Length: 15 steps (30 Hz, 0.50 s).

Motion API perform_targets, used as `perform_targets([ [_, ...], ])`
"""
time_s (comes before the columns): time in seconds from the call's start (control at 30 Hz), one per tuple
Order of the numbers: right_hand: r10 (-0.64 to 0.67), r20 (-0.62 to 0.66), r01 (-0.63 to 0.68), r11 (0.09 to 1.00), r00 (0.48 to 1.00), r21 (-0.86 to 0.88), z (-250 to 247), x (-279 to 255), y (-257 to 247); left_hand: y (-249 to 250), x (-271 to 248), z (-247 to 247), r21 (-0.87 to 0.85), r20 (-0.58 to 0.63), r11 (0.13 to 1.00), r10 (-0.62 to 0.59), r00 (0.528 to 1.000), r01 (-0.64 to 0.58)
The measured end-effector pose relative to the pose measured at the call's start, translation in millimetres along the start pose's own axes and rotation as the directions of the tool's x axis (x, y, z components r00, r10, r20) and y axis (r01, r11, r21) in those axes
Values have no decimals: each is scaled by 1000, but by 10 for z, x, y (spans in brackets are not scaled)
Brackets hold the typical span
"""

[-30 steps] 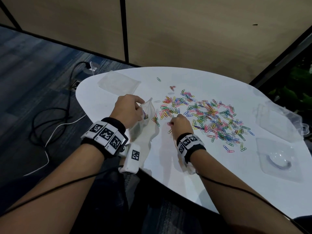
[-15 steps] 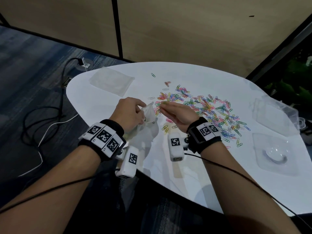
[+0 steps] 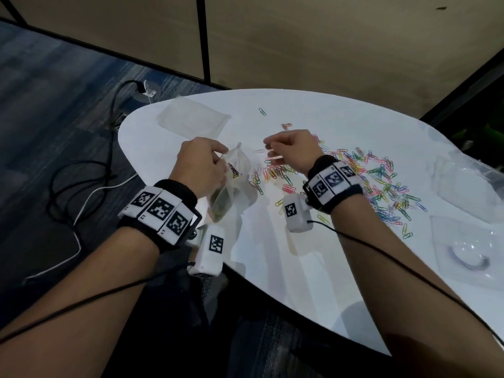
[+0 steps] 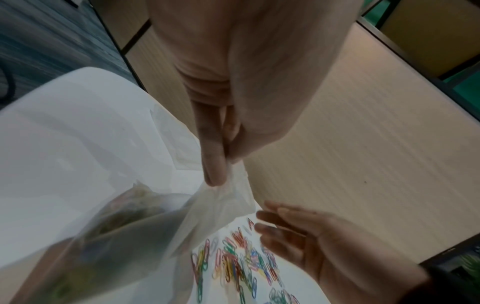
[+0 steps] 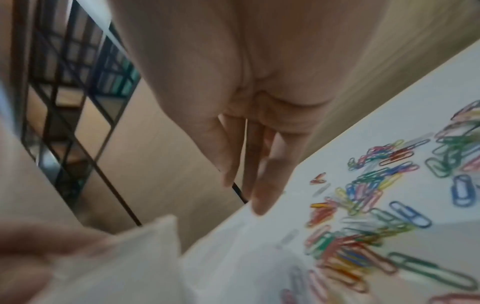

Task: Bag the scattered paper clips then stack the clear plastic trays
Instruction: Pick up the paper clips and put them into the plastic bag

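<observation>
My left hand (image 3: 219, 158) pinches the rim of a clear plastic bag (image 3: 236, 184) and holds it up at the table's left edge; several coloured clips lie in its bottom. In the left wrist view the left hand (image 4: 221, 164) has its thumb and forefinger clamped on the bag (image 4: 130, 236). My right hand (image 3: 272, 148) hovers just right of the bag mouth, fingers loose and straight, holding nothing. A spread of coloured paper clips (image 3: 368, 181) covers the white table (image 3: 300, 268). Two clear plastic trays (image 3: 469, 252) (image 3: 461, 175) lie at the right.
A flat clear plastic piece (image 3: 193, 121) lies at the table's far left corner. Black and white cables (image 3: 81, 186) trail over the carpet left of the table. Beige partition walls (image 3: 327, 50) stand behind. The table's near edge runs close to my forearms.
My right hand lifted from the clip pile, went to the bag mouth, and now has drawn back to the right with its fingers spread. The left hand kept holding the bag.
</observation>
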State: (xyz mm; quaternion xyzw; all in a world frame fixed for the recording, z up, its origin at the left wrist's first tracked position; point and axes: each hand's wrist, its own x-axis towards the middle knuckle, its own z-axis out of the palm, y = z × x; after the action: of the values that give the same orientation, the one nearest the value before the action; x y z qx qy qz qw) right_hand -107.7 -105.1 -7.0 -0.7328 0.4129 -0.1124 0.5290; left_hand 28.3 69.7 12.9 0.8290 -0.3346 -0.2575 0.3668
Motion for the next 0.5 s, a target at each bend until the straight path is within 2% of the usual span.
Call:
perform_targets([
  [0.03, -7, 7, 8, 984, 1000, -178, 21, 100, 49, -9, 8, -29, 9, -6, 1000, -4, 1000, 4],
  [0.1, -2, 79, 40, 876, 997, -480, 117, 230, 116, -1, 24, -66, 33, -7, 999, 7, 1000, -7],
  [0.2, 18, 269, 188, 671, 963, -717, 328, 311, 228, 37, 37, -91, 30, 9, 999, 11, 1000, -11],
  [0.27, 11, 381, 312, 554, 924, -772, 420, 302, 362, 56, 41, -99, 39, 16, 999, 20, 1000, -20],
  [0.33, -45, 421, 392, 465, 906, -794, 454, 199, 492, 51, 52, -105, 55, 22, 998, 28, 999, -29],
  [0.4, -107, 450, 459, 327, 886, -826, 447, 2, 603, 37, 61, -101, 66, 28, 997, 28, 999, -30],
  [0.47, -123, 484, 499, 183, 867, -847, 412, -221, 709, 35, 72, -84, 80, 29, 996, 26, 999, -29],
  [0.5, -106, 471, 483, 159, 876, -861, 384, -326, 749, 37, 71, -74, 83, 31, 996, 23, 999, -25],
])
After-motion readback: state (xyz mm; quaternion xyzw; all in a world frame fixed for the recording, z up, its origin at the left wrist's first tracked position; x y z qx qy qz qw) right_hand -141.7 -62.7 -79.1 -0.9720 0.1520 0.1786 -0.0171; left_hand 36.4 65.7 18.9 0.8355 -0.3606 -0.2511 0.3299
